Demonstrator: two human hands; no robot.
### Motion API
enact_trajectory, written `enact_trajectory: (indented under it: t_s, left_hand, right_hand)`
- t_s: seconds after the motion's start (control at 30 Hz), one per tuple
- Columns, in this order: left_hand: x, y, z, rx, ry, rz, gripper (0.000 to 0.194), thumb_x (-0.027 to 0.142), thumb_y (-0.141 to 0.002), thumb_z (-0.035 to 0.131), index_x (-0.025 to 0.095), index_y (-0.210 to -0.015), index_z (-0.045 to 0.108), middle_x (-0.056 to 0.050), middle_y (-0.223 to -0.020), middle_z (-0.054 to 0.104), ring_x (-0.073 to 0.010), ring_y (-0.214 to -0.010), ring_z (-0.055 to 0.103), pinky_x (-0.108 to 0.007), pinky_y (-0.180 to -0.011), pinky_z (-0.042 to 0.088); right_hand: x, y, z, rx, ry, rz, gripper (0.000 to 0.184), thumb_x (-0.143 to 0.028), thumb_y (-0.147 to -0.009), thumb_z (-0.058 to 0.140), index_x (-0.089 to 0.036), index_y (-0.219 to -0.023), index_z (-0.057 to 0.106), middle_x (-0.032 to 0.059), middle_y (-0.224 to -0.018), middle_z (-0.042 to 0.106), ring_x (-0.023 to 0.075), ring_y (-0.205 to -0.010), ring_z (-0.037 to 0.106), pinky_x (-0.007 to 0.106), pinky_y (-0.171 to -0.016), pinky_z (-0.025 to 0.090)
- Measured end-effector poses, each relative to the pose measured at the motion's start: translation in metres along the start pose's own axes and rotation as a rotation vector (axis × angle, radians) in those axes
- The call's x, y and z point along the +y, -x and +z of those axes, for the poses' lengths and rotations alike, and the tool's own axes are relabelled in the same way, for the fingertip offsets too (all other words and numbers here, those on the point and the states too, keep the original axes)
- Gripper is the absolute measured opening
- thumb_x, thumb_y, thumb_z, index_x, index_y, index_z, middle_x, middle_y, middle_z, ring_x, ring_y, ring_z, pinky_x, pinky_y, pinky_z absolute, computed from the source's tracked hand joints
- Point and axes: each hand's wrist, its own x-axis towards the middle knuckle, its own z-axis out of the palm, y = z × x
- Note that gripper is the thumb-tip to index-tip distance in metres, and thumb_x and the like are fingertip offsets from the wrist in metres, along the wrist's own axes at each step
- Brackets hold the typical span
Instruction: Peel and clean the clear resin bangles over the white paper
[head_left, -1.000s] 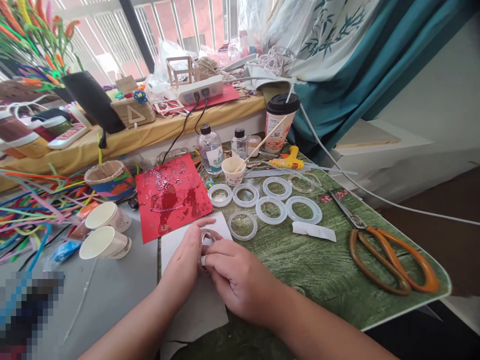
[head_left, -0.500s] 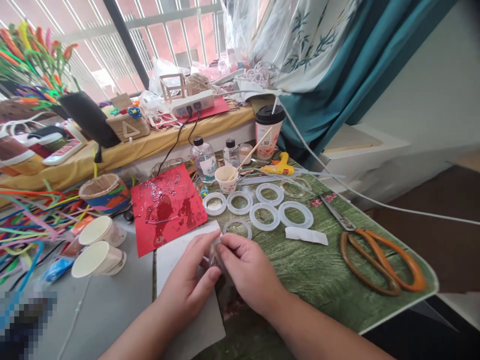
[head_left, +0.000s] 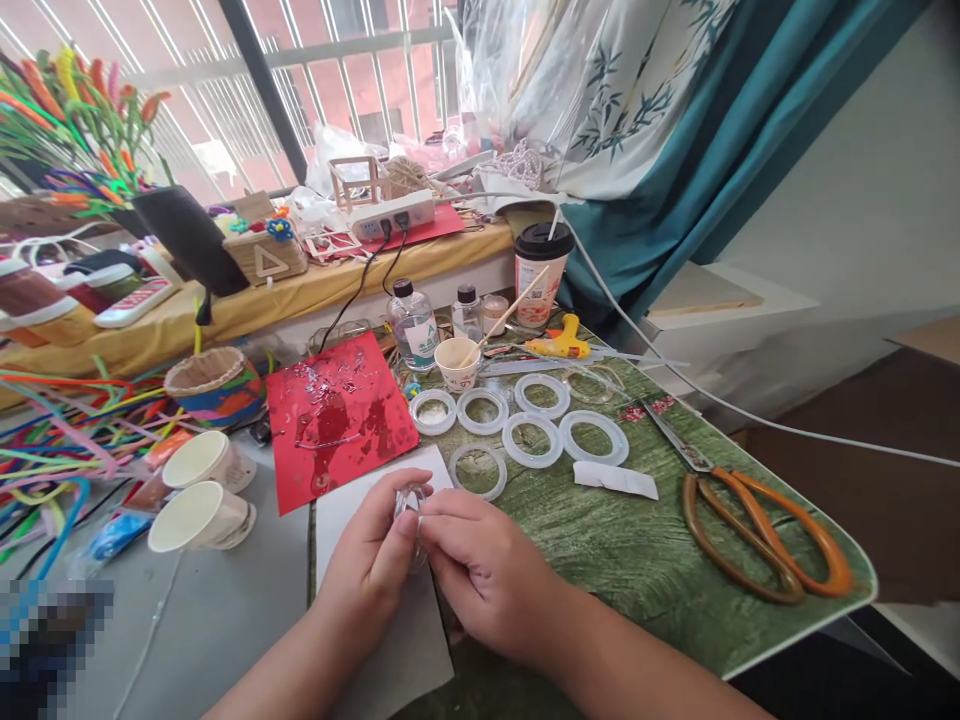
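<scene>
Head view: my left hand and right hand curl closed around a clear plastic ring, pinching it from either side, standing roughly on edge between my fingers, over a torn white paper sheet, both hands touching it.

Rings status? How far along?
Done, apparently: six translucent rings lie set out on the green-patterned mat. In hand: a clear ring, pinched between the left hand and right hand over white paper. Left: can't tell how much remains; the yellow glue gun and orange-handled scissors lie unheld.
</scene>
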Motion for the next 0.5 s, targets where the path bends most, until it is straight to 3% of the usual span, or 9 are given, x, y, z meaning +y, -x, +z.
enact_trajectory:
  t_s: [0.1,0.17,0.27,0.4,0.5]
  left_hand:
    - [0.0000,0.0013,-0.0009,-0.038,-0.030,0.072,0.053,0.062,-0.099,0.059,0.024,-0.136,0.068,-0.013,-0.136,0.072,-0.0325,-0.122,0.068,-0.042,-0.100,0.056]
    - [0.0009,0.0015,-0.0006,-0.039,-0.034,0.091,0.053,0.061,-0.099,0.061,0.024,-0.135,0.068,-0.013,-0.135,0.072,-0.0329,-0.123,0.068,-0.042,-0.101,0.055]
    - [0.0033,0.0013,0.0005,-0.027,0.008,0.012,0.054,0.063,-0.102,0.052,0.022,-0.134,0.068,-0.013,-0.129,0.074,-0.0323,-0.117,0.070,-0.045,-0.103,0.053]
    - [0.0074,-0.0001,0.0019,-0.022,0.058,-0.090,0.061,0.067,-0.101,0.051,0.020,-0.134,0.069,-0.013,-0.118,0.076,-0.0328,-0.111,0.070,-0.045,-0.099,0.054]
    - [0.0086,-0.0009,0.0023,0.021,0.133,-0.158,0.059,0.067,-0.102,0.046,0.020,-0.128,0.070,-0.011,-0.110,0.076,-0.0288,-0.097,0.072,-0.041,-0.092,0.056]
  right_hand:
    - [0.0006,0.0009,0.0002,0.103,0.016,0.072,0.023,-0.009,-0.103,0.050,-0.020,-0.086,0.061,0.0044,-0.088,0.064,0.0184,-0.083,0.061,0.030,-0.077,0.051]
    - [0.0013,0.0012,0.0007,0.063,0.023,0.032,0.023,-0.008,-0.102,0.049,-0.020,-0.086,0.060,0.0049,-0.089,0.064,0.0188,-0.084,0.061,0.030,-0.077,0.052]
    - [0.0017,0.0009,0.0004,-0.052,0.056,-0.101,0.023,-0.006,-0.101,0.048,-0.020,-0.085,0.059,0.0049,-0.086,0.062,0.0195,-0.083,0.059,0.031,-0.078,0.052]
    - [0.0011,0.0009,-0.0004,0.092,0.063,0.010,0.026,-0.009,-0.104,0.048,-0.020,-0.084,0.058,0.0037,-0.085,0.062,0.0183,-0.082,0.060,0.030,-0.078,0.053]
    - [0.0011,0.0024,0.0005,-0.065,0.124,-0.132,0.022,-0.006,-0.101,0.047,-0.019,-0.091,0.062,0.0077,-0.093,0.066,0.0216,-0.089,0.061,0.034,-0.085,0.056]
